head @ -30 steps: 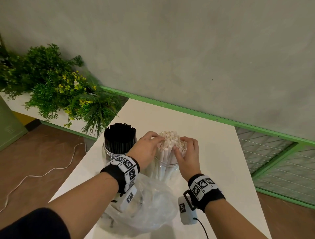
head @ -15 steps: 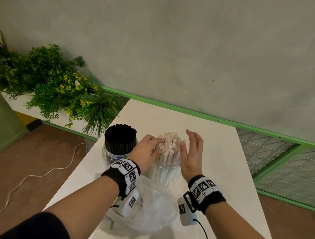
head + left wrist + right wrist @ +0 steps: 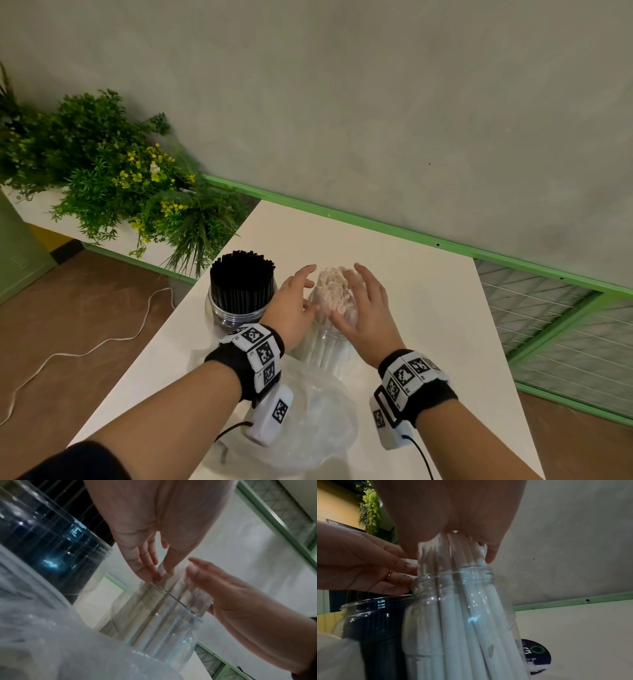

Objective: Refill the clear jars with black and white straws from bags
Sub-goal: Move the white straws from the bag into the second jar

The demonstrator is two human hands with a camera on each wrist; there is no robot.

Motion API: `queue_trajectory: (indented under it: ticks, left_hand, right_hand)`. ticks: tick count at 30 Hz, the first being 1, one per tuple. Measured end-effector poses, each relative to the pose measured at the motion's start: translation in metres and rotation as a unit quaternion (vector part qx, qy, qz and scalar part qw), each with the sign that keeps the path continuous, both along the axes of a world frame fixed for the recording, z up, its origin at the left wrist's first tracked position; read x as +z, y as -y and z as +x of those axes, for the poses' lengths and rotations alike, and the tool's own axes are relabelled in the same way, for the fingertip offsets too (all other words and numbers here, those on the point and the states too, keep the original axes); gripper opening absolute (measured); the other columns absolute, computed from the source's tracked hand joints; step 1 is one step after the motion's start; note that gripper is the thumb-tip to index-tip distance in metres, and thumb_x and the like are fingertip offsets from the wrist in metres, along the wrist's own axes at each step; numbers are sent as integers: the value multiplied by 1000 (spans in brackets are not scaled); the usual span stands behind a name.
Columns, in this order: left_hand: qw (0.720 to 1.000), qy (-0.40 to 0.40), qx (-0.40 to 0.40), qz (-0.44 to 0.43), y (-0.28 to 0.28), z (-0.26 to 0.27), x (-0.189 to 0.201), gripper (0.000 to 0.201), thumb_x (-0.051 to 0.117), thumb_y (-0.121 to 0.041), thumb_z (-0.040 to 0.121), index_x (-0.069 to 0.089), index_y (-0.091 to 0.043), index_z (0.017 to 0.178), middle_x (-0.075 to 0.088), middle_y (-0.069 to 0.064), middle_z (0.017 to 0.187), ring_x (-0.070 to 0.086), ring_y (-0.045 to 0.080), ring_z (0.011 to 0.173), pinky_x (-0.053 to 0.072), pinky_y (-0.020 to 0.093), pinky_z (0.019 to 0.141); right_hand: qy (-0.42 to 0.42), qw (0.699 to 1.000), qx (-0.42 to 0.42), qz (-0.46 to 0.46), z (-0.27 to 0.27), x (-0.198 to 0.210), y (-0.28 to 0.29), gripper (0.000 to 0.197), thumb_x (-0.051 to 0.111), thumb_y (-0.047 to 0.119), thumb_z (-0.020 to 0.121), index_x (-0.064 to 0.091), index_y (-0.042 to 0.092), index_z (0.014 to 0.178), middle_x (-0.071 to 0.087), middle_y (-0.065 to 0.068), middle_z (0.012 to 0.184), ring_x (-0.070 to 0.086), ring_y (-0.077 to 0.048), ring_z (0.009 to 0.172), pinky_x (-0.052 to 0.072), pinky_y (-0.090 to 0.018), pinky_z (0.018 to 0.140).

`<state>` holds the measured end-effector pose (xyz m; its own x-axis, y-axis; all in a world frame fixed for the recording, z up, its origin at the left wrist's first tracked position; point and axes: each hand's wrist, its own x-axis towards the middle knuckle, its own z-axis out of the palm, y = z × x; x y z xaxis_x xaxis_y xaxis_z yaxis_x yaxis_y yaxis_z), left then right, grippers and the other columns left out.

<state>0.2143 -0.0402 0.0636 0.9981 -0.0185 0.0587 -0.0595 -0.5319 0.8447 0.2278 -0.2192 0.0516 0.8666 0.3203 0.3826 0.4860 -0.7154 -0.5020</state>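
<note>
A clear jar packed with white straws stands mid-table, and my two hands flank the straw tops. My left hand is open, fingers straight, its fingertips touching the straws and the jar's neck. On the other side my right hand is also open, its palm lying on the straw ends. Left of this jar stands a second clear jar full of black straws. A crumpled clear plastic bag lies in front of the jars, under my wrists.
The white table ends at a green rail along the grey wall. Leafy plants sit off the left edge, a white cable trails on the floor, and a round dark sticker lies beside the white-straw jar.
Both hands were cupped round the straw tops with curled fingers. The right hand lifted and opened, then came flat onto the straws; the left fingers have straightened.
</note>
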Motion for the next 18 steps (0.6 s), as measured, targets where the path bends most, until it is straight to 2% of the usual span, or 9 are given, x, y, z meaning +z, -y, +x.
queue_trajectory:
  ticks: [2, 3, 5, 6, 9, 11, 14, 16, 18]
  left_hand:
    - [1000, 0, 6, -5, 2, -1, 2, 65, 57, -11, 91, 28, -32, 144, 46, -4, 126, 59, 6, 89, 43, 18, 82]
    - [1000, 1, 7, -4, 3, -2, 3, 64, 56, -14, 91, 26, -31, 145, 45, -3, 128, 57, 6, 93, 43, 20, 84]
    - [1000, -29, -2, 2, 4, 0, 5, 73, 58, -23, 89, 17, -27, 149, 38, -3, 137, 49, 11, 114, 42, 29, 98]
    - [998, -58, -13, -11, 6, 3, 5, 80, 60, -26, 87, 12, -27, 150, 33, -3, 144, 40, 14, 127, 36, 35, 106]
    - [973, -154, -16, -170, 15, 15, 9, 85, 58, -43, 88, 3, -30, 152, 17, -6, 157, 20, 17, 143, 20, 40, 116]
    - [949, -189, 4, -252, 22, 22, 12, 83, 47, -59, 88, 3, -29, 152, 16, -6, 158, 19, 17, 144, 16, 39, 115]
    - [942, -202, -2, -267, 29, 29, 12, 86, 36, -71, 81, 16, -25, 151, 28, -3, 154, 30, 18, 139, 21, 36, 112]
    - [947, -175, -3, -270, 31, 30, 8, 65, 36, -66, 85, 37, -26, 137, 47, -3, 138, 47, 14, 122, 32, 29, 102]
    - [943, -147, 6, -298, 33, 31, 3, 34, 40, -60, 88, 43, -38, 114, 56, -7, 121, 55, 9, 109, 40, 28, 96]
  right_hand:
    - [-22, 999, 1, 35, 0, -1, 1, 64, 58, 36, 93, 27, 26, 147, 18, 3, 155, 21, -14, 140, 30, -37, 115]
    - [-31, 997, -1, 65, -1, -2, 4, 67, 60, 36, 93, 25, 26, 148, 17, 4, 155, 20, -11, 142, 28, -35, 116]
    - [-60, 991, -18, 117, -3, -3, 9, 86, 65, 49, 85, 16, 24, 151, 13, 6, 156, 15, -7, 144, 22, -28, 115]
    - [-85, 986, -34, 137, -4, -3, 12, 99, 68, 57, 78, 12, 23, 152, 11, 6, 156, 14, -7, 144, 20, -25, 114]
    - [-201, 963, -53, 173, -2, -4, 17, 130, 77, 67, 58, 0, 22, 153, 8, 5, 158, 13, -5, 142, 17, -23, 110]
    - [-256, 950, -40, 174, 2, -10, 15, 139, 82, 65, 51, -4, 25, 152, 11, 6, 159, 13, -5, 141, 17, -28, 114]
    - [-264, 940, -35, 215, 8, -21, 5, 133, 88, 59, 47, 5, 35, 149, 33, 14, 150, 29, 1, 137, 25, -35, 117]
    - [-236, 943, -45, 230, 11, -26, 0, 118, 90, 54, 47, 20, 36, 141, 45, 16, 140, 40, 1, 131, 33, -36, 113]
    - [-216, 942, -36, 253, 14, -25, -4, 112, 92, 43, 51, 27, 30, 141, 53, 9, 134, 50, -7, 126, 42, -40, 107]
